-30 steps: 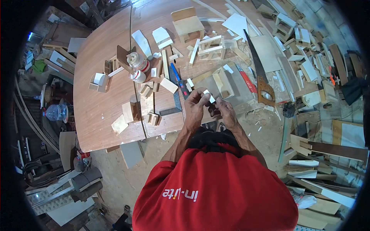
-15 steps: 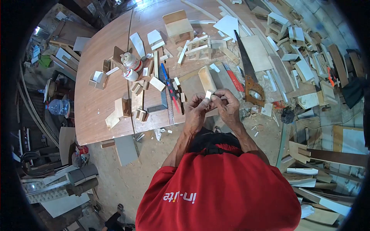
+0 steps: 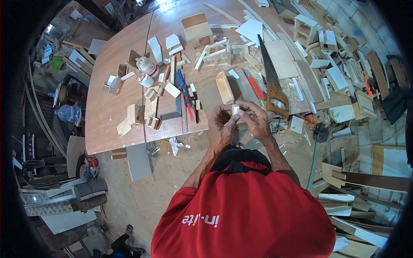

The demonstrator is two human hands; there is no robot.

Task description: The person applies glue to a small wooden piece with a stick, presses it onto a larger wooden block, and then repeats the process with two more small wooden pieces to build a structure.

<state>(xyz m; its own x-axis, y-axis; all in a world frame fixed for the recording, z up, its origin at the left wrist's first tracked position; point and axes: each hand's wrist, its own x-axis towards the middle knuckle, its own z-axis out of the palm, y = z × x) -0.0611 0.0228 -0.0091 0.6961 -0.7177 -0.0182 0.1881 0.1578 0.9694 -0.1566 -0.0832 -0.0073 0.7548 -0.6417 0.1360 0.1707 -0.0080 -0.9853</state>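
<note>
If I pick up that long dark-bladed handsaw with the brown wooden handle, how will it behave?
The dark-bladed handsaw with the brown wooden handle may flex along its blade, which looks long and thin. It will probably feel handle-heavy, since the blade tapers from the broad handle. Lying flat, it seems unlikely to roll.

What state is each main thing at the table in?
Small block, held in the left hand
Left hand, pinching the block
Right hand, curled against the block, grip unclear
Handsaw, lying flat
Larger jar, standing upright
Smaller jar, standing upright
Try square, lying flat
Chair-shaped piece, upright
</note>
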